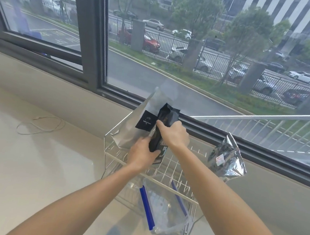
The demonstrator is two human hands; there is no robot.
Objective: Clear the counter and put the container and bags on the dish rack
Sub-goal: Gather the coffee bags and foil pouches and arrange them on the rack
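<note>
Your left hand [143, 156] curls round the lower part of the narrow black foil bag [163, 129], and your right hand [175, 133] grips the same bag higher up, thumb and fingers closed on its side. You hold the bag upright over the far left part of the white wire dish rack [166, 168]; whether its base touches the wires cannot be told. Just behind it, a tall matte silver pouch with a dark square label [132, 126] stands tilted in the rack's far left corner, its top leaning toward the window sill [224, 134]. At the rack's near edge, a clear plastic container with blue strips along two sides [162, 211] sits tilted, partly past the rim toward you. To the right, outside the rack, a crumpled shiny silver bag with dark print [225, 159] leans against the wall under the sill. The pale beige worktop [43, 163] lies open to the left of the rack, carrying only a thin looped white cable [41, 124] near the back wall. A thin metal rod [263, 116] runs across above the sill on the right.
</note>
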